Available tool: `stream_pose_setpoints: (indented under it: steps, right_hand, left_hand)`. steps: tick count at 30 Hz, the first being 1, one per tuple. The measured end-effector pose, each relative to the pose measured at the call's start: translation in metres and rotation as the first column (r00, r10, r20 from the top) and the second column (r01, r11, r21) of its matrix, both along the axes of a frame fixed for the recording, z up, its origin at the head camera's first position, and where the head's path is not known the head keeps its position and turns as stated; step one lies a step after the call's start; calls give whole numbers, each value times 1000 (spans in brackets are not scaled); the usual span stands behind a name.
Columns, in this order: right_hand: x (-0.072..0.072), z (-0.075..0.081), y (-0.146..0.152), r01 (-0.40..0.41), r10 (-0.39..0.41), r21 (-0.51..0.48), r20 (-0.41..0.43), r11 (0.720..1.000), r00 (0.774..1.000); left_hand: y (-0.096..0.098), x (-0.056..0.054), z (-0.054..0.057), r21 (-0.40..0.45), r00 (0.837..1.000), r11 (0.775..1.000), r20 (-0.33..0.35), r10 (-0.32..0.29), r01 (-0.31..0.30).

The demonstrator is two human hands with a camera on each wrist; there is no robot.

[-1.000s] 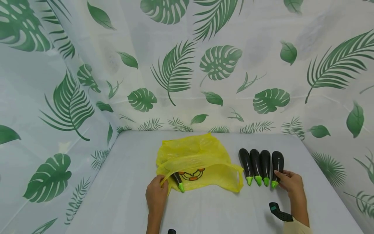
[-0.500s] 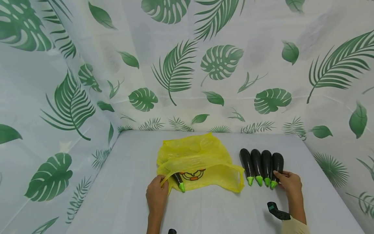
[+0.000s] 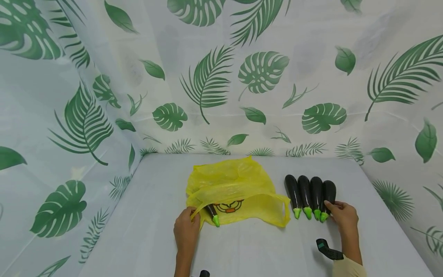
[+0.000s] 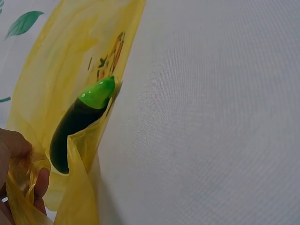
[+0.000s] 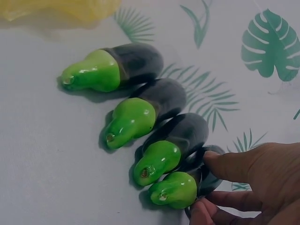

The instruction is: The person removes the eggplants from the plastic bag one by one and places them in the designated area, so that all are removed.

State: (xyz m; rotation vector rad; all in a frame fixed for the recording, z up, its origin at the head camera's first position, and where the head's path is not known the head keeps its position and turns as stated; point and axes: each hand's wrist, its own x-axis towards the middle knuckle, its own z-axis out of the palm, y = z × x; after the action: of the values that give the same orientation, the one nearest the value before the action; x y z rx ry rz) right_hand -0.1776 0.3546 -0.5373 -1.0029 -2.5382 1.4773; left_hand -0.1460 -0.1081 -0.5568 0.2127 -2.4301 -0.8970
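A yellow plastic bag lies on the white table, its mouth towards me. My left hand grips the bag's left handle, with yellow film between thumb and fingers in the left wrist view. One eggplant, dark with a bright green cap, lies in the bag mouth; its far end is hidden in the head view. To the right, several eggplants lie side by side, green caps towards me. My right hand holds the rightmost eggplant between thumb and fingers, and it lies against its neighbour.
A white cloth printed with green leaves hangs behind the table and along both sides. A black wrist device sits below my right hand, near a beige sleeve.
My right hand has shifted the rightmost eggplant left, closing the gap to its neighbour. My left hand stays on the bag handle.
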Motion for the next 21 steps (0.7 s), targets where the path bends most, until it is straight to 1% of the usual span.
stream_pose_setpoints:
  steps: [8,14,21]
  right_hand:
    - [1,5,-3,23,-23,-4,9,1000,1000]
    - [2,3,-2,23,-23,-5,3,1000,1000]
    - [2,1,-1,27,-27,-14,-2,1000,1000]
  left_hand:
    - [1,0,2,-13,1000,1000,-6,2,-2]
    - [1,0,4,-25,1000,1000,-6,4,-4]
    - [2,0,6,-32,1000,999,9,8,-8]
